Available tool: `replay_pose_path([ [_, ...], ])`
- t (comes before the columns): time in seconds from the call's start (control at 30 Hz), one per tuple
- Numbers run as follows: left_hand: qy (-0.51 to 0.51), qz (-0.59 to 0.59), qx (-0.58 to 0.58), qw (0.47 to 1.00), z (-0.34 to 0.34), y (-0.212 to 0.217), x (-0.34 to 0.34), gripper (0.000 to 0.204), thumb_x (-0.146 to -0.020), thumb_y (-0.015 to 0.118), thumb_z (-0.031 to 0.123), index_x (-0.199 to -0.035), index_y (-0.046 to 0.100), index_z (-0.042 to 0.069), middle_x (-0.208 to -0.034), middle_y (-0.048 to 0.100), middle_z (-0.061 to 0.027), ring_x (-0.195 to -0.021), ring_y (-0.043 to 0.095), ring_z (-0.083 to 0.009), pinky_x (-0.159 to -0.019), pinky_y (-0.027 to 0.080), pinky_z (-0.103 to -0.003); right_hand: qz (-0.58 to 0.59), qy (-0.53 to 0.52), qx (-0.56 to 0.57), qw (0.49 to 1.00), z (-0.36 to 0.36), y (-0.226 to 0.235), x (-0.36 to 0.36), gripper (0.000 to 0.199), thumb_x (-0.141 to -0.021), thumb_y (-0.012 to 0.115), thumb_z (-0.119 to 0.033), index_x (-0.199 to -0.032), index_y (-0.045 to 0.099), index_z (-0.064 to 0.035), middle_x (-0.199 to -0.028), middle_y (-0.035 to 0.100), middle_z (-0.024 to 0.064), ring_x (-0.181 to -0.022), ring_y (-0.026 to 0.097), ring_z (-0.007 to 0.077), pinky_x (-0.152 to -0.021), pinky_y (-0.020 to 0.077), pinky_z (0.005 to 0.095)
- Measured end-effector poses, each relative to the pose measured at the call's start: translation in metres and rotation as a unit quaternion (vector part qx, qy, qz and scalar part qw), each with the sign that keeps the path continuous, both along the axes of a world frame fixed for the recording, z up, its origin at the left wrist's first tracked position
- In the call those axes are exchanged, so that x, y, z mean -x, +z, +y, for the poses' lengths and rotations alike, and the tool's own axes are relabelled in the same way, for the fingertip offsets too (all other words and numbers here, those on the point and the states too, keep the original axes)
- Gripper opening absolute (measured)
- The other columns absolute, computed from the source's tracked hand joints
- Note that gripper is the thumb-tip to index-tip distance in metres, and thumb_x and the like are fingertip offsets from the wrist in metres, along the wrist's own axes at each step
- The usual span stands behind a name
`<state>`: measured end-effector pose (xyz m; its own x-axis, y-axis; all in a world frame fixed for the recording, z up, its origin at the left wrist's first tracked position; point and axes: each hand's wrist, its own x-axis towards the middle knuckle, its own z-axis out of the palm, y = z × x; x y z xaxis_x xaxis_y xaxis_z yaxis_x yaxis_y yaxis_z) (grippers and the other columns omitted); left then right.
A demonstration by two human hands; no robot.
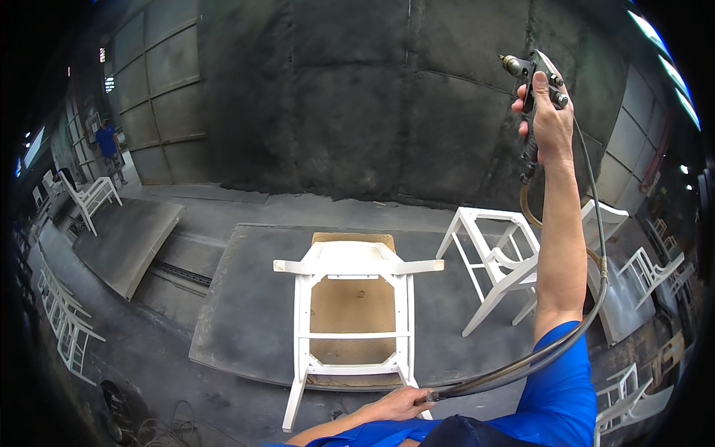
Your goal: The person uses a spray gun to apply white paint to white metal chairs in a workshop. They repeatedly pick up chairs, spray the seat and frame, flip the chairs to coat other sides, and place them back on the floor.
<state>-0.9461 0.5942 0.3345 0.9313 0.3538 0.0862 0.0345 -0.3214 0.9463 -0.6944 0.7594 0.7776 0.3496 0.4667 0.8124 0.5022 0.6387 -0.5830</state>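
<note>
My right hand (553, 127) is raised at the upper right, wrapped around the handle of a spray gun (530, 82) whose nozzle points left. Dark hoses (521, 363) loop down from the gun past my right arm and run to my left hand (402, 403). That hand is low in the middle, its fingers closed around the hose end, right over one leg of a white chair frame (354, 257). Whether it also touches the leg, I cannot tell. The frame lies tipped over, its legs toward me, and brown board (354, 305) shows through its seat opening.
The chair frame rests on a low dark platform (246, 298). Another white chair (497, 261) stands at its right; more white chairs (67, 320) line the left side. A dark wall (357, 97) rises behind. Far left, a person in blue (108, 141) stands near a second platform (130, 238).
</note>
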Motion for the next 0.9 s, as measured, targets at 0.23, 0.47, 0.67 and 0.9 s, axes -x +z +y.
replay_pose_path([
  [0.23, -0.032, 0.014, -0.001, 0.999, 0.057, -0.004, 0.053, 0.031, -0.107, 0.059, 0.034, -0.107, 0.061, 0.003, -0.075, 0.063, -0.0222, -0.072, 0.064, -0.0425, -0.066, 0.047, -0.051, -0.01, -0.045, 0.009, 0.999, 0.05, -0.009, 0.05, 0.052, -0.105, 0.065, -0.039, -0.149, 0.055, -0.0137, -0.087, 0.064, 0.0015, -0.068, 0.064, 0.0076, -0.042, 0.0479, 0.02],
  [0.47, 0.001, 0.027, 0.018, 0.999, 0.095, 0.0, 0.107, 0.03, -0.106, 0.061, 0.033, -0.122, 0.065, 0.009, -0.074, 0.064, -0.023, -0.072, 0.065, -0.0428, -0.067, 0.049, -0.051, -0.028, -0.047, 0.015, 0.998, 0.115, -0.023, 0.103, 0.05, -0.106, 0.064, -0.038, -0.148, 0.055, -0.0114, -0.088, 0.065, 0.0012, -0.07, 0.064, 0.0072, -0.043, 0.0478, 0.0204],
  [0.67, 0.039, 0.033, 0.055, 0.997, 0.111, -0.013, 0.132, 0.028, -0.103, 0.064, 0.032, -0.116, 0.066, 0.007, -0.075, 0.065, -0.0237, -0.07, 0.063, -0.041, -0.065, 0.048, -0.05, -0.041, -0.047, 0.025, 0.998, 0.152, -0.037, 0.135, 0.053, -0.105, 0.065, -0.036, -0.15, 0.054, -0.0119, -0.089, 0.064, 0.0017, -0.07, 0.065, 0.007, -0.043, 0.0477, 0.0197],
  [0.9, 0.061, 0.012, 0.068, 0.996, 0.116, -0.033, 0.149, 0.018, -0.091, 0.071, 0.016, -0.107, 0.066, 0.01, -0.082, 0.069, -0.0182, -0.078, 0.066, -0.0433, -0.067, 0.049, -0.05, -0.071, -0.063, 0.15, 0.984, 0.184, -0.121, 0.145, 0.05, -0.104, 0.067, -0.036, -0.15, 0.057, -0.0183, -0.091, 0.066, 0.0008, -0.072, 0.065, 0.0055, -0.047, 0.0486, 0.0208],
])
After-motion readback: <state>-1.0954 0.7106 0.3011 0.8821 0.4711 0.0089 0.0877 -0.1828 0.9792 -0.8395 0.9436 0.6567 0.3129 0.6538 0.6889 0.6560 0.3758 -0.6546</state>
